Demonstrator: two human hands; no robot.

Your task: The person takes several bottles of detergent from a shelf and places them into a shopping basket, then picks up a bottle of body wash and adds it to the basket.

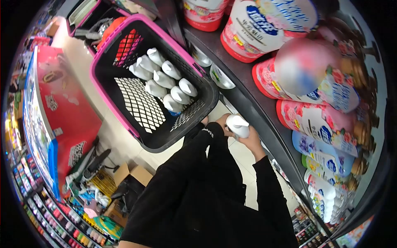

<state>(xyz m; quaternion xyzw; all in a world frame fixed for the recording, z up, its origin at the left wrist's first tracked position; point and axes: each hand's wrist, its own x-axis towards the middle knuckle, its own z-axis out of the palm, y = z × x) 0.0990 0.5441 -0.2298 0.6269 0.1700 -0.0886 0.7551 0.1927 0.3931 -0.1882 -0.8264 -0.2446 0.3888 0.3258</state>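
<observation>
A white bottle [237, 125] with a spout-like cap is held upright between my two hands, just right of the basket. My left hand [223, 122] is closed on its left side, and my right hand [253, 142] wraps round its right side and lower part. The black basket [155, 142] with a pink rim stands at upper left. Inside it, several white bottles [164, 79] are grouped toward the right side, caps up. The bottles' lower parts are mostly hidden.
On the right, a dark shelf [256, 93] holds large pink-and-white bottles [250, 31] and blue ones [318, 149]. A red display case [66, 111] stands at left. An open cardboard box [140, 174] lies on the floor at lower left.
</observation>
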